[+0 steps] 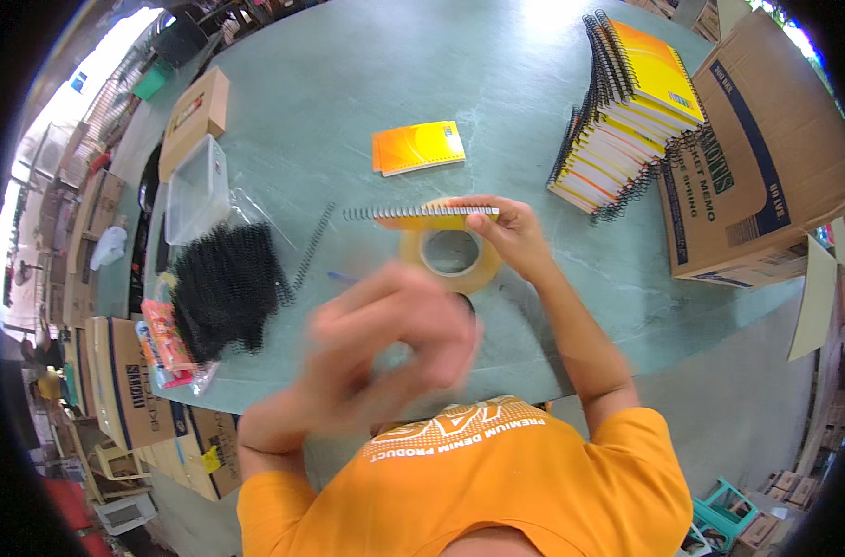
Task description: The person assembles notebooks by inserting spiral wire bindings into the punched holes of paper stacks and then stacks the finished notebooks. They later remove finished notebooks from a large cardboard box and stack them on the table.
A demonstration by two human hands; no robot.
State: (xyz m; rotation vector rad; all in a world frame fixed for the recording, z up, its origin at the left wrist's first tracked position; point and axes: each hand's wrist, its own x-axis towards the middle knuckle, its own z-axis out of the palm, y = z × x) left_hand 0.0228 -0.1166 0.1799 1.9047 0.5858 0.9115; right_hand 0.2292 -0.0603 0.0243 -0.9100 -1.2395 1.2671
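The bench [302, 84] spans the frame. A carton [757, 121] stands at right, next to stacked notebooks [617, 139] at upper right. Black coils [227, 288] lie heaped at left. The left hand [395, 325], lower centre, blurs; I cannot tell its grip. The right hand [515, 237] pinches a coil-edged pad [441, 224] at centre, overlapping a tape roll [486, 275].

A head-worn fisheye looks down over the table [302, 93] from nearby.
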